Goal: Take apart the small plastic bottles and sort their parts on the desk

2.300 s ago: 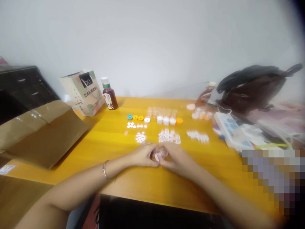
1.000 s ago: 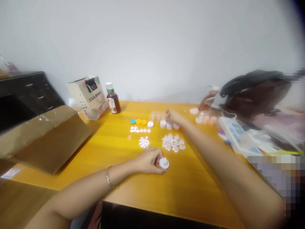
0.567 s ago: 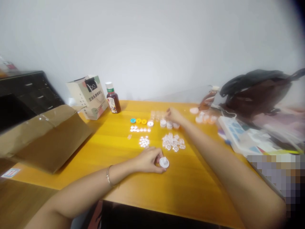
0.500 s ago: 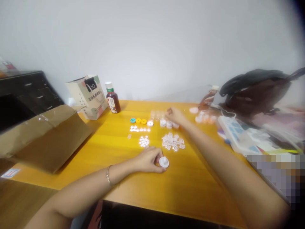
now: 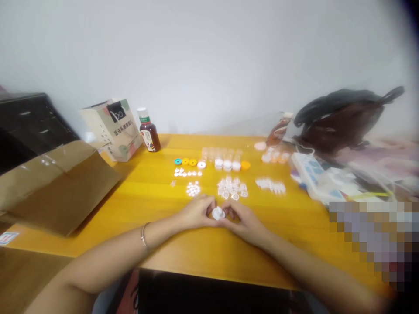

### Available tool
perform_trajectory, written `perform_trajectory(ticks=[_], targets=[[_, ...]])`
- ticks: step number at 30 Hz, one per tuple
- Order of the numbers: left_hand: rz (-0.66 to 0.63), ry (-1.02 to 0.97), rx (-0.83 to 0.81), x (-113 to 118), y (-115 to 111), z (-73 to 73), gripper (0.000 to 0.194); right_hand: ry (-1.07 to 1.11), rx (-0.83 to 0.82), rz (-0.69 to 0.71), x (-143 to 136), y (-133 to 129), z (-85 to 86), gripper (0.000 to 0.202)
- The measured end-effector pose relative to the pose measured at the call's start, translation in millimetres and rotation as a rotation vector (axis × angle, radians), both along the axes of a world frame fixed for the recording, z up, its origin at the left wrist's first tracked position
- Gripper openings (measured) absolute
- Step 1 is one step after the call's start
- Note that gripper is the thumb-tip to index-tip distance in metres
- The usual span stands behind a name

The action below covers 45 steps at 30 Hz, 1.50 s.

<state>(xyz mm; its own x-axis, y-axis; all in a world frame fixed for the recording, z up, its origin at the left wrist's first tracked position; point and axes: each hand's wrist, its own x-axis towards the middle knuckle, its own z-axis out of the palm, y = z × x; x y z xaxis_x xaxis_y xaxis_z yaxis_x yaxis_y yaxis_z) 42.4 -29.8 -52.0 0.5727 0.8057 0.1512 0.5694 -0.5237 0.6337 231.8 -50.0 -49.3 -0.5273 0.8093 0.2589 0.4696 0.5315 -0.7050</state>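
My left hand (image 5: 200, 212) is closed around the left edge of a round white plastic piece (image 5: 218, 213) with a small raised knob on top. My right hand (image 5: 244, 220) has its fingers curled at the piece's right edge, its thumb touching or very near it. Whether a small clear part is also between those fingers cannot be made out. Just beyond the hands lie a cluster of small white discs (image 5: 193, 189) and a heap of white wheel-shaped pieces (image 5: 232, 188). To the right of these are slim white pieces (image 5: 271, 186).
Coloured and white caps (image 5: 189, 162) line up behind the discs, with clear cups (image 5: 221, 153) farther back. A cardboard box (image 5: 62, 187), paper bag (image 5: 114, 131) and dark bottle (image 5: 149, 133) stand left. A power strip (image 5: 309, 174) and black bag (image 5: 340, 117) lie right.
My right hand has come back from the clear cups to the white piece beside my left hand. An orange cap and the slim white pieces, previously hidden by my right arm, now show.
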Motion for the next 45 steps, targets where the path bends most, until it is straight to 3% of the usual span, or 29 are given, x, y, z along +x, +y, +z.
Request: perform_trajectory(ticks=[7,13,23,42,45], targets=[[-0.007,-0.069,0.013,-1,-4,1.2,0.038,0.015,0.094,-0.039,-9,8,-1.1,0.009],[-0.039,-0.090,-0.022,-1,-4,2.2,0.022,0.060,0.080,-0.035,-7,10,-4.2,0.004],[0.045,-0.057,0.027,5,-4,-2.5,0.022,0.019,0.163,-0.036,-9,4,-8.0,0.007],[0.032,-0.056,0.027,9,-5,2.7,0.024,0.031,0.232,-0.030,-10,1,-9.4,0.012],[0.031,-0.052,0.026,9,-4,2.8,0.024,0.083,0.245,-0.085,-11,0,-7.4,0.012]])
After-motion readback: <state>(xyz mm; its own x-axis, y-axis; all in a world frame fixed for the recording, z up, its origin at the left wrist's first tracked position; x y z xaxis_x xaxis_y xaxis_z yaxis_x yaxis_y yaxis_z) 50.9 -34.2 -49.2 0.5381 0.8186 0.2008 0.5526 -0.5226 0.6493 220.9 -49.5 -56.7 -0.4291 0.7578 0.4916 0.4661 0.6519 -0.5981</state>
